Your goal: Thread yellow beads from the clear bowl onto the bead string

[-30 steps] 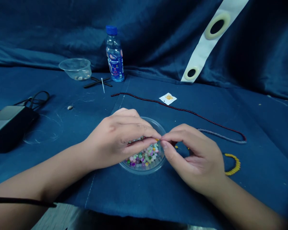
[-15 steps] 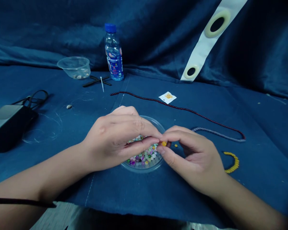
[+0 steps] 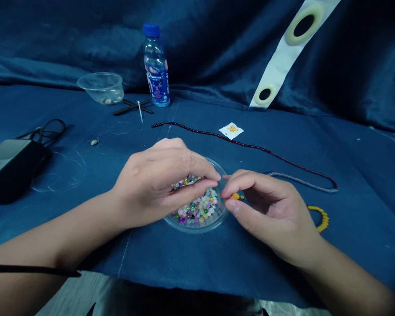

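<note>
A clear round bowl [image 3: 197, 227] of mixed coloured beads [image 3: 202, 208] sits partly beneath my left hand [image 3: 164, 177]. That hand's thumb and index fingertips are pinched together above the bowl's right side; what they hold is too fine to make out. My right hand [image 3: 266, 210] is at the bowl's right rim, its thumb and index fingertips nearly meeting. Just behind those fingertips, in the gap of the hand, shows a yellow bead [image 3: 236, 196] with a smaller yellow bead [image 3: 242, 197] beside it. Any thread between the hands is not discernible.
A dark red bead strand [image 3: 210, 133] runs behind the hands, near a small white packet [image 3: 231, 130]. Right lie a pale strand [image 3: 296, 180] and yellow bead string [image 3: 324, 219]. Back left stand a bottle [image 3: 158, 83] and clear tub [image 3: 102, 85]; a black box [image 3: 16, 171] lies left.
My right fingertips have drawn slightly away from the left ones, which they were touching. The yellow bead has shifted right, from the right fingertips to behind them.
</note>
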### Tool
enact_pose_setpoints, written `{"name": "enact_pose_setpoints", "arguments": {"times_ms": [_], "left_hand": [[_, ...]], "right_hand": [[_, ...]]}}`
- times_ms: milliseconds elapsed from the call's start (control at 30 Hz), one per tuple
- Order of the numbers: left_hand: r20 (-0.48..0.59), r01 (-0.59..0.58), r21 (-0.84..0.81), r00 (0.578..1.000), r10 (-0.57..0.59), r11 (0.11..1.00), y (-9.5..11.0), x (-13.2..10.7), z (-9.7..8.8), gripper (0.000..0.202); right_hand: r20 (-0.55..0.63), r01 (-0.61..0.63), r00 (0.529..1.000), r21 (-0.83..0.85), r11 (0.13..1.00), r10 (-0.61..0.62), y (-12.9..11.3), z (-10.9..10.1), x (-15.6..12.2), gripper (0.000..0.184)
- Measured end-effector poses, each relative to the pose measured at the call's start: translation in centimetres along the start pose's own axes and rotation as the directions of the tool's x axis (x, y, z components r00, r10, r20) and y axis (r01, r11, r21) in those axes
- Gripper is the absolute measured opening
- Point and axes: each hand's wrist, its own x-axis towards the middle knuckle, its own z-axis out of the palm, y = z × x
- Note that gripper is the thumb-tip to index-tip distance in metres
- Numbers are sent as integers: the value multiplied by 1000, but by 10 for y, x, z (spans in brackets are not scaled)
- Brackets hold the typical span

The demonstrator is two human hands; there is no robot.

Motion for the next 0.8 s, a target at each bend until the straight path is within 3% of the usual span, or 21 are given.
{"name": "enact_pose_setpoints", "arguments": {"times_ms": [567,800], "left_hand": [[23,23,51,999,-24,998,0,0,-1,11],[33,66,146,997,-71,987,-1,-2,-1,9]], "right_hand": [[-29,-7,1000,16,1000,7,2,-1,-2,4],[-100,-50,993,131,990,63,7,-8,-2,3]]}}
